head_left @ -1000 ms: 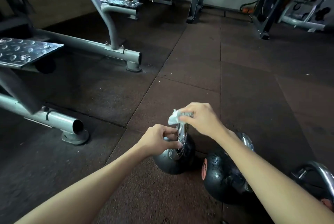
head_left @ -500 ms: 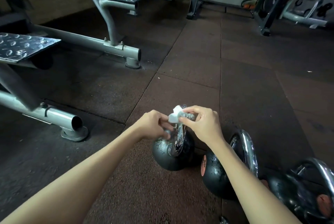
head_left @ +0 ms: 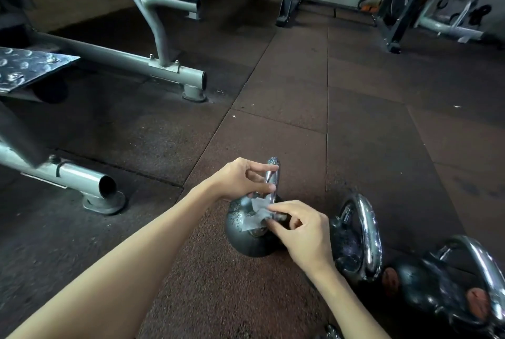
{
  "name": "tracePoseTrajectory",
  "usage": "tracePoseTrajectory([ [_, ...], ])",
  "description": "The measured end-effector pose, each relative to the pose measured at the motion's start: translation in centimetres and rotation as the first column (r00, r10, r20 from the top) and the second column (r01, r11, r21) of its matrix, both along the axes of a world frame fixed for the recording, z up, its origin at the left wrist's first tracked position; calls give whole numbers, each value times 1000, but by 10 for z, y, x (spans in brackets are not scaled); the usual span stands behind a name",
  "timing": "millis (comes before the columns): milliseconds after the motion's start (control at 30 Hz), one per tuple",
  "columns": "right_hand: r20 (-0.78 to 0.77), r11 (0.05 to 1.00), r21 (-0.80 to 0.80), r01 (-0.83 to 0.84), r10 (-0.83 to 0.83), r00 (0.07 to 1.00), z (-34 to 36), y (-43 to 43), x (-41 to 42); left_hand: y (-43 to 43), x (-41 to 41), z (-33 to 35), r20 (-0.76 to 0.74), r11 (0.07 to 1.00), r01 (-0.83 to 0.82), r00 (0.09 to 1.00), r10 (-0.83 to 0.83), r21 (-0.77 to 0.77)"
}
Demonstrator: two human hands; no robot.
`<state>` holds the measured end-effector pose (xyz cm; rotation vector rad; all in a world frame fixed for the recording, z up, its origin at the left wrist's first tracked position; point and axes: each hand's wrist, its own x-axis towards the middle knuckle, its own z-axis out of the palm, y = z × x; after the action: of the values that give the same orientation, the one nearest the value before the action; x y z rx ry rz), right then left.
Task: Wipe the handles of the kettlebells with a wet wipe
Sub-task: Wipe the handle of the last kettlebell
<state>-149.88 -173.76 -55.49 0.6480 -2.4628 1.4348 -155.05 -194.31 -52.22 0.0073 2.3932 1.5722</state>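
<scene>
Wet wipe [head_left: 257, 218] sits low on the first kettlebell [head_left: 246, 240], bunched where the chrome handle [head_left: 272, 178] meets the ball. Right hand [head_left: 303, 232] pinches it. Its fingers [head_left: 284, 206] and thumb are clamped on the wipe's 3 o'clock edge, and the rest of the sheet fans out toward 9 o'clock over the ball's shoulder. My read: it's working the root of the handle.

Left hand [head_left: 237, 178] is at 11 o'clock from the wipe, higher on the same handle. Index and thumb close onto the loop from its 9 o'clock side. Probably a brace, so the bell doesn't rock or turn under the rubbing. The top of the loop shows bare above the index.

So the wipe is just below the left fingers and touching the right ones, no gap.

Second kettlebell [head_left: 352, 245] stands just beside at 3 o'clock, third kettlebell [head_left: 431, 295] beyond it at 4 o'clock. Both sit on the rubber floor [head_left: 273, 133] with neither hand on them. Can't tell whether their handles are done.

Grey machine frame [head_left: 82, 174] is well apart at 9 o'clock, out of the way.
</scene>
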Motion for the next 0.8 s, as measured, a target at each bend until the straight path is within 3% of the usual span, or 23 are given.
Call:
tracePoseTrajectory([
  [100,-51,998,-14,62,-62,997,5,-3,-21,0,-3,-3,0,1000,-9,1000,9,22],
  [300,-164,987,132,-88,109,980,-5,2,2,4,-6,-5,32,1000,0,999,0,10],
  [467,-76,1000,7,-27,28,997,-6,2,-3,7,-5,-5,-16,995,67,998,-68,-74],
  [800,-43,999,23,37,-36,998,-8,5,-6,18,-20,-27,-11,976,-138,990,142,171],
])
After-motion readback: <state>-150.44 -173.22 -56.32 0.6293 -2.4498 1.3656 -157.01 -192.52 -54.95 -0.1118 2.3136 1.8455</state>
